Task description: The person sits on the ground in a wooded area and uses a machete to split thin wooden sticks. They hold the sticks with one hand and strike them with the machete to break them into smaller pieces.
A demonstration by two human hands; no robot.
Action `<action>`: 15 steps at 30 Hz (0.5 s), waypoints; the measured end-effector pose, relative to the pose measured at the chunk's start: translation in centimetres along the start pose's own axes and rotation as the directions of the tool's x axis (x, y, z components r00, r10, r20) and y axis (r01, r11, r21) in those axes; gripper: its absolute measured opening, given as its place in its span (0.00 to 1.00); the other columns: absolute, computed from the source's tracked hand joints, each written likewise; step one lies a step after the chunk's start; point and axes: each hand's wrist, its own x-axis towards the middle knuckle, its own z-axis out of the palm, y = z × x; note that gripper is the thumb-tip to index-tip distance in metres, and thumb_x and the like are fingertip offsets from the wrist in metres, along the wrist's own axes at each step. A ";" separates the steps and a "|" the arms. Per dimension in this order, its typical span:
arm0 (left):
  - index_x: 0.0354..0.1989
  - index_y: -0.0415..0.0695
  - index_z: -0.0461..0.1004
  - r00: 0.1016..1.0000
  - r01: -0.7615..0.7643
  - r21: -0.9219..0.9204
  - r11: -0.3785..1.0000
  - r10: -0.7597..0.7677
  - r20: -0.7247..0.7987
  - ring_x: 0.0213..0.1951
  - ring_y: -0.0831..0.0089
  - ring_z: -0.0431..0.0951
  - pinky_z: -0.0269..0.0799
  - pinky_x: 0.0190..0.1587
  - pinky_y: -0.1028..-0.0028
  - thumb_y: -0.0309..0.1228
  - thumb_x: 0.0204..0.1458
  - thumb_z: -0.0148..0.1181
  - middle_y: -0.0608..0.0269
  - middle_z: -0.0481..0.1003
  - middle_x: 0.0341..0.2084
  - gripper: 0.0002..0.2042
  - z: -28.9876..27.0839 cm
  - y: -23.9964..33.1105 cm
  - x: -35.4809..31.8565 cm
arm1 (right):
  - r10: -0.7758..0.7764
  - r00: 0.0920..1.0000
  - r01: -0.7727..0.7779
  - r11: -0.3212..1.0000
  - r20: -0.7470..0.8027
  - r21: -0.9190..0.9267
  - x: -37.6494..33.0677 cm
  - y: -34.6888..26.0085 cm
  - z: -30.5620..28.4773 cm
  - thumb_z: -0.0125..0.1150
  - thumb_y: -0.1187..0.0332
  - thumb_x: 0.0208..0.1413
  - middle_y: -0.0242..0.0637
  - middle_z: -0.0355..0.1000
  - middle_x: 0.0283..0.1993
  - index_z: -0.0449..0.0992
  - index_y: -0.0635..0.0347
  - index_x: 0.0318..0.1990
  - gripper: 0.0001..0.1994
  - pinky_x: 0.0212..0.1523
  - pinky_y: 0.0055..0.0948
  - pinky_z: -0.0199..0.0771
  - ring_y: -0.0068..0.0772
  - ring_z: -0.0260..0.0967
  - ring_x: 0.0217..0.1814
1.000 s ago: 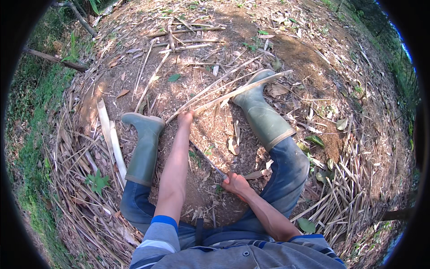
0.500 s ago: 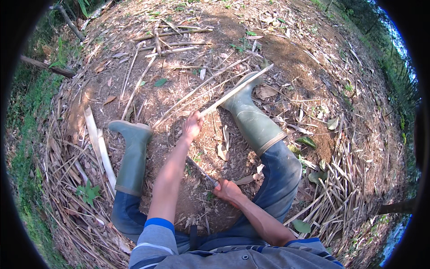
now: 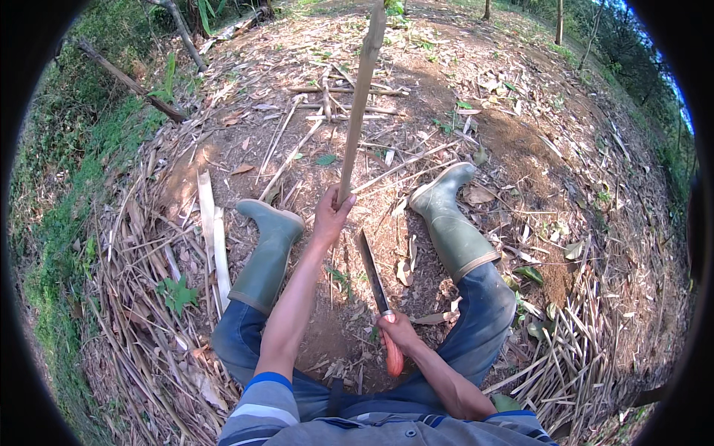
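My left hand (image 3: 331, 215) is closed round the lower end of a long split wooden strip (image 3: 361, 104), which stands nearly upright and reaches to the top of the view. In my right hand (image 3: 399, 332) is a machete (image 3: 374, 276), gripped by its orange-red handle. Its dark blade points up and slightly left, apart from the strip. Both hands are between my legs, in green rubber boots: the left boot (image 3: 269, 249) and the right boot (image 3: 452, 223) stand wide apart on the litter-covered ground.
Pale split strips (image 3: 216, 241) lie left of my left boot. A pile of thin sticks (image 3: 569, 357) is beside my right thigh, and more dry stalks (image 3: 141, 327) heap up at the left. Short crossed sticks (image 3: 327, 97) lie ahead. Grass (image 3: 67, 223) borders the left side.
The strip has swung from slanting up-right to nearly upright. The machete blade has turned from pointing up-left to more upright, its handle now showing. The view has shifted, with my left hand still gripping the strip.
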 end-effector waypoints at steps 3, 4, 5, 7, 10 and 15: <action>0.53 0.43 0.65 0.999 0.032 0.030 0.999 -0.031 -0.040 0.34 0.79 0.72 0.70 0.38 0.76 0.36 0.52 0.62 0.66 0.73 0.31 0.22 0.2 0.4 0.4 | -0.162 0.973 0.166 0.986 -0.166 0.009 -1.4 0.9 0.5 0.55 0.72 0.49 0.33 0.66 0.20 0.68 0.66 0.43 0.13 0.17 0.25 0.68 0.24 0.64 0.16; 0.53 0.43 0.64 0.993 -0.039 -0.041 0.998 0.034 -0.109 0.34 0.78 0.72 0.71 0.38 0.76 0.35 0.52 0.62 0.65 0.73 0.32 0.22 0.5 0.7 0.1 | -0.257 0.947 0.251 0.966 -0.192 -0.056 -1.7 0.6 0.0 0.55 0.72 0.49 0.32 0.66 0.20 0.68 0.66 0.44 0.14 0.18 0.24 0.67 0.23 0.64 0.16; 0.54 0.44 0.63 0.980 -0.107 -0.108 0.988 0.086 -0.179 0.34 0.78 0.72 0.71 0.39 0.76 0.34 0.52 0.63 0.65 0.73 0.33 0.23 1.1 1.0 -0.4 | -0.343 0.915 0.324 0.938 -0.213 -0.120 -2.2 0.2 -0.7 0.56 0.72 0.49 0.31 0.66 0.21 0.68 0.66 0.45 0.15 0.18 0.23 0.67 0.22 0.64 0.16; 0.53 0.44 0.60 0.936 -0.229 -0.240 0.943 0.146 -0.321 0.34 0.77 0.72 0.72 0.41 0.76 0.32 0.51 0.63 0.64 0.71 0.34 0.24 1.0 0.5 -1.3 | -0.403 0.897 0.416 0.909 -0.180 0.040 -4.1 -2.2 -0.8 0.58 0.74 0.50 0.28 0.67 0.21 0.69 0.65 0.46 0.15 0.18 0.19 0.65 0.17 0.64 0.17; 0.50 0.44 0.60 0.855 -0.401 -0.250 0.881 0.262 -0.447 0.33 0.77 0.72 0.73 0.40 0.76 0.33 0.53 0.61 0.65 0.69 0.32 0.21 0.9 -0.4 -1.2 | -0.519 0.841 0.520 0.853 -0.153 -0.038 -6.5 -9.9 -0.2 0.61 0.72 0.52 0.27 0.68 0.22 0.68 0.65 0.48 0.16 0.19 0.18 0.64 0.15 0.63 0.18; 0.48 0.44 0.60 0.816 -0.421 0.009 0.907 0.384 -0.433 0.28 0.79 0.69 0.68 0.31 0.78 0.44 0.57 0.53 0.67 0.66 0.31 0.19 0.8 0.8 -1.6 | -0.759 0.650 0.731 0.640 -0.046 -0.237 -8.8 -18.9 0.7 0.62 0.71 0.52 0.26 0.66 0.22 0.65 0.69 0.50 0.20 0.23 0.16 0.62 0.12 0.62 0.23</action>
